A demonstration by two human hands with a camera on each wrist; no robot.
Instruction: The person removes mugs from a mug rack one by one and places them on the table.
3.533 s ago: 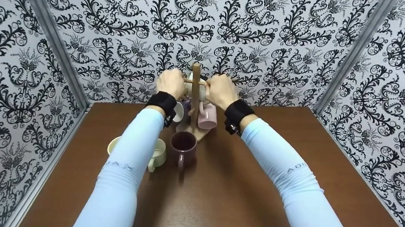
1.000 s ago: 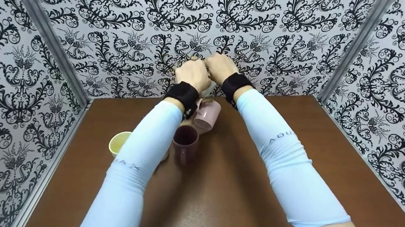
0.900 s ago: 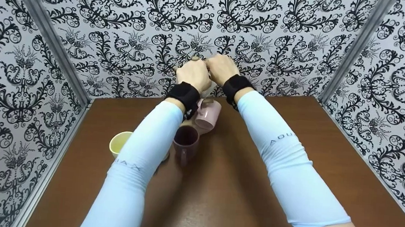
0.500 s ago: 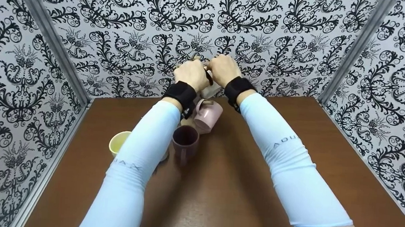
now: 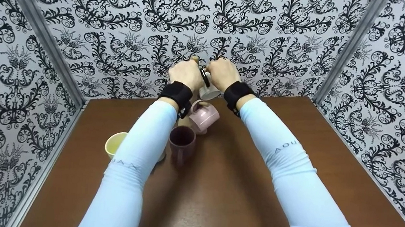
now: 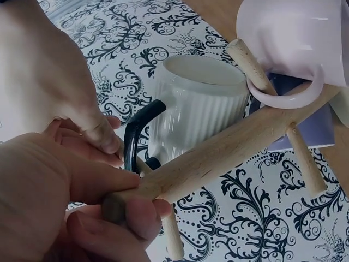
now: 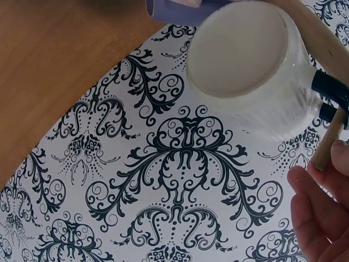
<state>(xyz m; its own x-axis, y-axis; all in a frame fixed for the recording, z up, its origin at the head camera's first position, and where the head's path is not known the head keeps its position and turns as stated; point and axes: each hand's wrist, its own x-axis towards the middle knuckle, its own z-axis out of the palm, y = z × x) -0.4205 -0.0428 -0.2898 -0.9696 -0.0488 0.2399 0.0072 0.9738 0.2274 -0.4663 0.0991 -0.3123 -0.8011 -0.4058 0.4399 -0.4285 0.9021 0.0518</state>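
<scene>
My left hand (image 5: 185, 73) grips the top of the post of a wooden mug tree (image 6: 212, 147), thumb and fingers wrapped round its end. Beside it my right hand (image 5: 225, 72) pinches the tip of an upper peg (image 7: 324, 150) between thumb and fingers. On that peg hangs a white ribbed mug (image 6: 202, 112) by its black handle, its mouth tilted downward in the head view. A pink mug (image 5: 205, 117) hangs by its handle from a lower peg. Behind the post is a purple mug (image 6: 322, 128), partly hidden. The tree's base is mostly covered in the head view.
A maroon mug (image 5: 182, 142) stands on the brown table (image 5: 254, 188) in front of the tree. To the left is a yellow mug (image 5: 114, 144), and my left sleeve covers part of another mug beside it. Patterned walls (image 5: 180, 23) enclose the back and sides.
Earlier both hands were on pegs either side of the post; now the left is on the post's top. Lately the hands have parted slightly, and the white mug's black handle and the pink mug have swung into clearer view.
</scene>
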